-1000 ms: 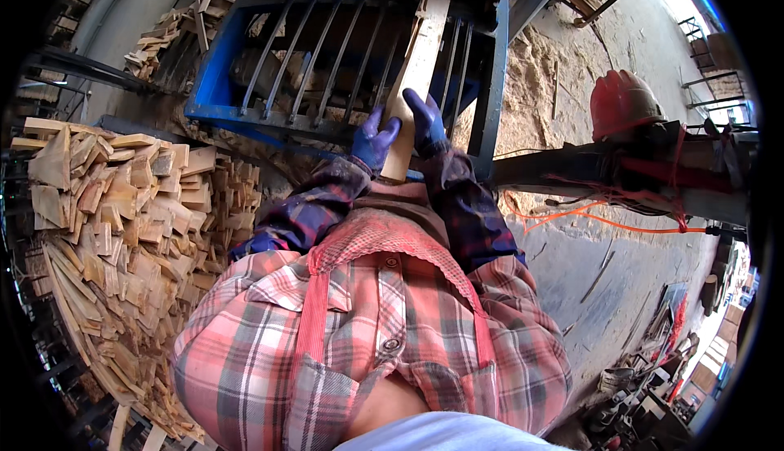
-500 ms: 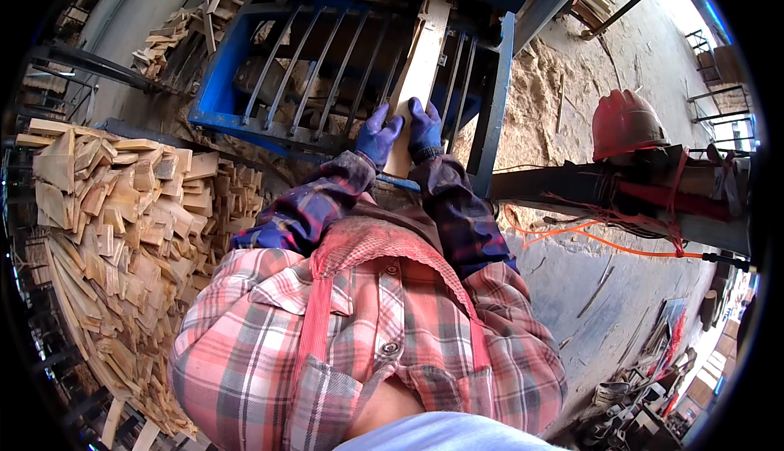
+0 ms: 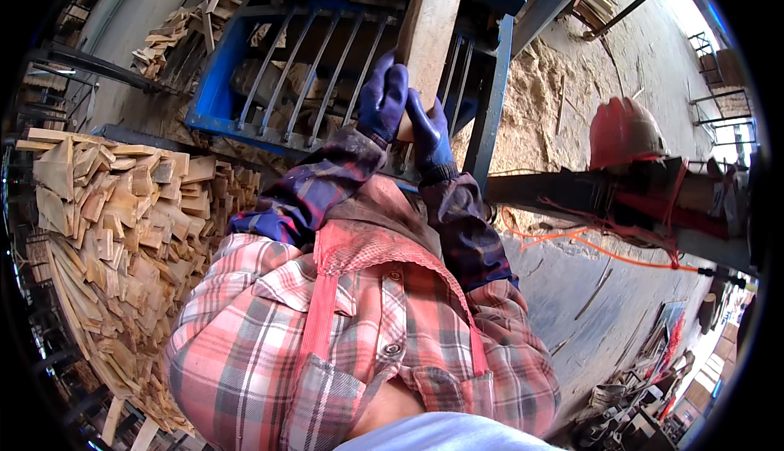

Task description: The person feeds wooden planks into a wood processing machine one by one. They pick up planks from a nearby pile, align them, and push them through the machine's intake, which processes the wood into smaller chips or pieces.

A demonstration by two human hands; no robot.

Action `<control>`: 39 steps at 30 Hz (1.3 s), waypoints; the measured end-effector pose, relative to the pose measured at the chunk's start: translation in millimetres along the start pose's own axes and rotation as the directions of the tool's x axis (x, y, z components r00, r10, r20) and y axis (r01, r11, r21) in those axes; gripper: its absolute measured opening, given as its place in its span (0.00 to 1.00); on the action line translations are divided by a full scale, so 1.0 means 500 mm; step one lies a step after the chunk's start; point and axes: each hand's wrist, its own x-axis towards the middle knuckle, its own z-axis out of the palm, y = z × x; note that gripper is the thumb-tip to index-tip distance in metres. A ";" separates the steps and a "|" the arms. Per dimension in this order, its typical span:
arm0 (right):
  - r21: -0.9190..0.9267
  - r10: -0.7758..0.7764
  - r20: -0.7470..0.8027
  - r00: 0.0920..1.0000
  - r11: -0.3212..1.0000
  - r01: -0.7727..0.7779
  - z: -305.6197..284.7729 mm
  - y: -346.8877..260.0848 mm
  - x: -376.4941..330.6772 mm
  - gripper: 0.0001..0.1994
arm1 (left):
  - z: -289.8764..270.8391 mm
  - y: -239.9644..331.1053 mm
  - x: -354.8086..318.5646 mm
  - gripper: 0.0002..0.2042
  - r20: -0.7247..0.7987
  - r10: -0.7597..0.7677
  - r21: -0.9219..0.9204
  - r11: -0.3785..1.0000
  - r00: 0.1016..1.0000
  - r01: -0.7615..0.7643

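Note:
A long pale wooden board [image 3: 433, 31] is raised over the blue metal frame with bars, tilted with its far end up at the top of the view. My left hand [image 3: 383, 98], in a purple-blue glove, grips the board's left edge near its close end. On the right side, my right hand [image 3: 430, 131], gloved alike, closes on the same end with the thumb over the upper face. The fingers beneath the board are hidden. Below it, the blue frame [image 3: 214, 84] carries several dark metal bars [image 3: 314, 75].
A big stack of cut wood pieces [image 3: 122, 231] stands at my left. More wood scraps [image 3: 175, 39] lie beyond it. To the right, a red hard hat [image 3: 625, 134] sits on a dark beam [image 3: 563, 190], with an orange hose [image 3: 604, 247] below. Sawdust [image 3: 531, 100] covers the floor there.
The board has lifted off the bars toward me, its broad face now showing larger. My left hand has moved up along its edge, and both hands have tightened round its close end.

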 end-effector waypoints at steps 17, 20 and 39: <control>-0.989 0.028 0.033 0.999 0.144 0.029 0.005 -0.243 0.308 0.33 | 0.193 -0.200 0.418 0.14 0.627 -0.283 -0.037 0.920 0.726 0.391; -0.954 -0.260 -0.138 0.956 -0.224 -0.199 0.012 -0.229 0.393 0.25 | 0.277 -0.166 0.474 0.14 0.614 -0.152 0.100 0.988 0.774 0.115; -0.759 -0.421 0.142 0.896 -0.628 -0.175 -0.480 -0.324 1.233 0.39 | 0.096 0.007 0.205 0.23 0.584 -0.179 0.178 0.980 0.792 0.090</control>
